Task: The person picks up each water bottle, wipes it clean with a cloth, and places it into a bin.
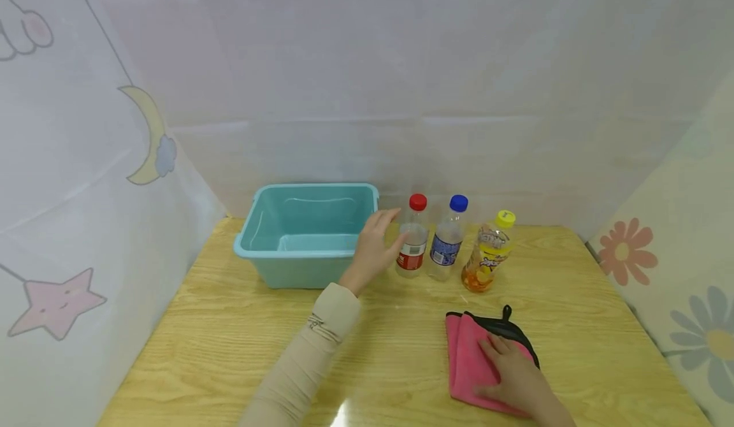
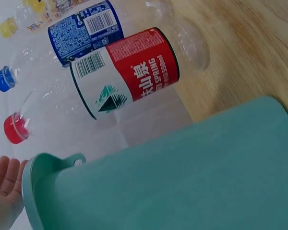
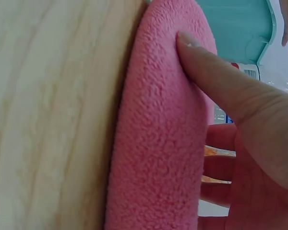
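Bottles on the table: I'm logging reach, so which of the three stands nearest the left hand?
The red-capped bottle, with the red-and-white label; the blue-capped bottle and the yellow-capped bottle stand progressively farther from the left hand.

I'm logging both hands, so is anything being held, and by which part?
The left hand holds nothing. The right hand rests on the cloth, its thumb pressing into the pink pile; whether it pinches a fold cannot be told.

Wood-grained table [image 1: 229,357] is seen. Turquoise basin [image 1: 306,273] is placed at back left. Right of it, 3 bottles are stood upright: red-capped bottle [image 1: 411,256], blue-capped bottle [image 1: 445,250], yellow-capped bottle [image 1: 487,258]. Folded pink-and-black cloth [image 1: 471,363] is laid in front.
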`<state>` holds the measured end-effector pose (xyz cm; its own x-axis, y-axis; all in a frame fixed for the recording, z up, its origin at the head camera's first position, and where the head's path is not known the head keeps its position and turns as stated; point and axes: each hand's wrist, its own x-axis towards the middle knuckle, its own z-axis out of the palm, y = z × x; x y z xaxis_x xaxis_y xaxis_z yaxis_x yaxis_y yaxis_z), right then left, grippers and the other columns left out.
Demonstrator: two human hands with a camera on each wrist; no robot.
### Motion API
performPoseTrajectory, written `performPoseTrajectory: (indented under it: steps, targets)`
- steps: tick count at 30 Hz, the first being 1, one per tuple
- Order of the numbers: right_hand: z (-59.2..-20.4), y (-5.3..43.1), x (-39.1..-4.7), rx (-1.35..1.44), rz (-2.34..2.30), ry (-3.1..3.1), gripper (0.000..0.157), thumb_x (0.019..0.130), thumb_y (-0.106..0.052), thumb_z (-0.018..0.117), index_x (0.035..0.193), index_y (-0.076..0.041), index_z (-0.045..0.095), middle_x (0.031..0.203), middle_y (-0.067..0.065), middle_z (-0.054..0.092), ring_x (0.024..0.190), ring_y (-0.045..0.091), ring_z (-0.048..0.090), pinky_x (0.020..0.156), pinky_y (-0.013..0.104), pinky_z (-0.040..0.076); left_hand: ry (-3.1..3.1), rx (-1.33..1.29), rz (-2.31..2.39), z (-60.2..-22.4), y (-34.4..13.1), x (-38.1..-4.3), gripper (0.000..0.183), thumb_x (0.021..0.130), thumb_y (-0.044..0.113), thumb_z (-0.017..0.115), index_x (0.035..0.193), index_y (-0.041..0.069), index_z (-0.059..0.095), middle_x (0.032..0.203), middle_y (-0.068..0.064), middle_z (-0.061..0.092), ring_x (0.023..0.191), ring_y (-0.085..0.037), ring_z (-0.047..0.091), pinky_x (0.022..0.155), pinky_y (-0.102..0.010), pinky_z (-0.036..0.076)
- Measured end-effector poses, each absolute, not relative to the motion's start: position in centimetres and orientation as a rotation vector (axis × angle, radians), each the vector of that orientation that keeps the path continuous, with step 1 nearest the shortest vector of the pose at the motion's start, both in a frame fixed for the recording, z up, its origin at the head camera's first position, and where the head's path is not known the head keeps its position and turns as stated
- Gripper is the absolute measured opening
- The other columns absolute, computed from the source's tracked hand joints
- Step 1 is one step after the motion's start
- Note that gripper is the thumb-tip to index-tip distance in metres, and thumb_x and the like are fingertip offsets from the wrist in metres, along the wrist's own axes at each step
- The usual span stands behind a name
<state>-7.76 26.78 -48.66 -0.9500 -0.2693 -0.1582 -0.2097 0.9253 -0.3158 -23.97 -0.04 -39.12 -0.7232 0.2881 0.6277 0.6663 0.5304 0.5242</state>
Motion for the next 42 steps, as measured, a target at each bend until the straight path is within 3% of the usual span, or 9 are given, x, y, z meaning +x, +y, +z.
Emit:
performPoseTrajectory:
  steps: [8, 20, 28, 36, 39, 42]
  targets:
    - [-48.7, 26.6, -7.5, -0.347, -0.391, 2.889, 0.102, 0.056, -0.065, 0.072, 0.127, 0.005, 0.048, 0.129, 0.032, 0.041, 0.119, 0.047, 0.036, 0.086, 0.058, 0.04, -2.46, -0.661, -1.16, -39.6, 2.3, -25.7, 0.059, 0.087, 0.027, 0.061, 0.136, 0.003, 0.037, 0.133, -0.011, 0.042, 0.121, -0.024, 0.04, 0.099, -0.04, 0.037]
    - [-48.7, 25.8, -7.8, -0.378, -0.388, 2.955, 0.088, 0.058, -0.05, 0.078, 0.118, 0.009, 0.054, 0.119, 0.032, 0.05, 0.112, 0.045, 0.045, 0.086, 0.056, 0.041, -2.629, -0.567, -1.282, -39.0, 3.9, -26.9, 0.069, 0.089, 0.028, 0.058, 0.143, 0.004, 0.021, 0.144, -0.014, 0.027, 0.131, -0.028, 0.028, 0.104, -0.043, 0.029]
    - [-48.2, 25.1, -7.5, -0.369, -0.375, 2.98, 0.076, 0.06, -0.039, 0.081, 0.113, 0.009, 0.057, 0.114, 0.029, 0.055, 0.107, 0.042, 0.05, 0.084, 0.055, 0.043, -2.666, -0.545, -1.268, -38.9, 4.5, -27.4, 0.069, 0.09, 0.027, 0.057, 0.143, 0.003, 0.02, 0.144, -0.015, 0.029, 0.131, -0.028, 0.028, 0.105, -0.04, 0.028]
    - [-48.2, 24.7, -7.1, -0.338, -0.404, 3.02, 0.058, 0.062, -0.029, 0.082, 0.106, 0.003, 0.061, 0.106, 0.02, 0.061, 0.096, 0.036, 0.058, 0.079, 0.05, 0.047, -2.697, -0.554, -1.254, -39.4, 4.8, -27.2, 0.067, 0.09, 0.029, 0.057, 0.141, 0.001, 0.024, 0.14, -0.015, 0.035, 0.128, -0.028, 0.035, 0.102, -0.039, 0.033]
    - [-48.4, 24.7, -7.1, -0.358, -0.415, 3.046, 0.053, 0.063, -0.028, 0.081, 0.104, 0.001, 0.062, 0.102, 0.016, 0.063, 0.089, 0.032, 0.061, 0.074, 0.046, 0.05, -2.678, -0.561, -1.249, -39.4, 4.7, -27.0, 0.065, 0.09, 0.028, 0.058, 0.14, 0.0, 0.027, 0.139, -0.015, 0.037, 0.127, -0.028, 0.036, 0.101, -0.039, 0.035]
    - [-48.3, 24.8, -7.1, -0.355, -0.449, 3.046, 0.041, 0.066, -0.026, 0.08, 0.097, -0.004, 0.063, 0.085, 0.005, 0.064, 0.072, 0.02, 0.06, 0.061, 0.036, 0.05, -2.64, -0.571, -1.242, -39.4, 4.6, -26.8, 0.062, 0.089, 0.026, 0.059, 0.138, -0.001, 0.03, 0.135, -0.016, 0.041, 0.124, -0.029, 0.039, 0.1, -0.039, 0.036]
